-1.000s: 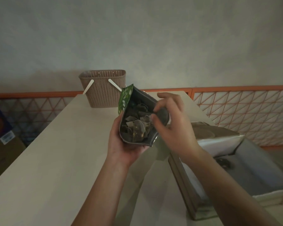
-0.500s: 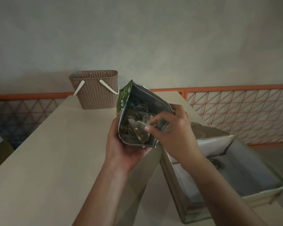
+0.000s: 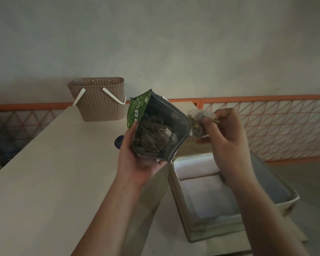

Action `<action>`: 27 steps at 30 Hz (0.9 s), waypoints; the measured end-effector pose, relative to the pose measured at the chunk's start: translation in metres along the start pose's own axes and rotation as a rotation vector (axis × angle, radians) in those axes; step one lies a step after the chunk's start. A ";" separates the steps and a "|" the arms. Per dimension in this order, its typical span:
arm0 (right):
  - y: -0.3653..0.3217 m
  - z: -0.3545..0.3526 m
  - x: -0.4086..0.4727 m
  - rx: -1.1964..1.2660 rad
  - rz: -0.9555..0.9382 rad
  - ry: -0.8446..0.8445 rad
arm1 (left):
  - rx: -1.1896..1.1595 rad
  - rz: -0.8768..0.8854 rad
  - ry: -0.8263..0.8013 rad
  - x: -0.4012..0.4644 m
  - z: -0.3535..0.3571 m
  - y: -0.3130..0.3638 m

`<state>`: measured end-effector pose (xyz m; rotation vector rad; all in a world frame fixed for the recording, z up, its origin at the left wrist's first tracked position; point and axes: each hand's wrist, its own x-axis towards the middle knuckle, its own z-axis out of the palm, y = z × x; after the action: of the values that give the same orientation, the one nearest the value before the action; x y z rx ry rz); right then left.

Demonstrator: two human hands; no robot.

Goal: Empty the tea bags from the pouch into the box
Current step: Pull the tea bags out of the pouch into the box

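1. Mesh tea bags (image 3: 197, 124), a small clump with a string and paper tag, sit pinched between the thumb and curled fingers of the right hand (image 3: 227, 139), lifted clear of the pouch mouth.
2. Just left of those fingers, touching or nearly touching the clump, is the rim of the pouch (image 3: 166, 115); its mouth gapes wide toward the camera, showing a dark foil lining.
3. Inside the pouch lies a heap of more tea bags (image 3: 150, 139), one white tag showing on top.
4. Wrapped round the pouch from below and from its left side, the left hand (image 3: 135, 157) grips it: thumb up along the green printed face, fingers curled underneath.
5. Below both hands stands the box (image 3: 179, 200), open, pale inside, its flap raised at the far end; whether any tea bags lie in it I cannot tell.
6. The box rests on a light table (image 3: 54, 172).
7. Beyond the left hand, well apart at the table's far end, stands a brown perforated basket (image 3: 98, 102) with white handles.
8. Behind it runs an orange lattice railing (image 3: 275, 126).
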<state>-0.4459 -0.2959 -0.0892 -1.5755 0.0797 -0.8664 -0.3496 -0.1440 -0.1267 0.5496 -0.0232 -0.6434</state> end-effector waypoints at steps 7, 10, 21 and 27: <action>0.042 -0.029 -0.021 -0.450 0.265 -0.216 | -0.065 -0.026 -0.083 -0.005 0.000 -0.013; 0.050 -0.026 -0.021 -0.538 0.229 -0.205 | -0.052 -0.014 -0.072 -0.005 -0.002 -0.014; 0.038 -0.007 -0.027 -0.563 0.023 -0.027 | -0.009 -0.049 -0.053 -0.006 -0.003 -0.007; 0.021 0.033 -0.021 -0.803 -0.409 -0.077 | 0.023 -0.052 -0.041 -0.002 -0.004 -0.005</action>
<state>-0.4332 -0.2629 -0.1158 -2.4309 0.0517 -1.1702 -0.3538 -0.1442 -0.1326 0.5611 -0.0551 -0.7056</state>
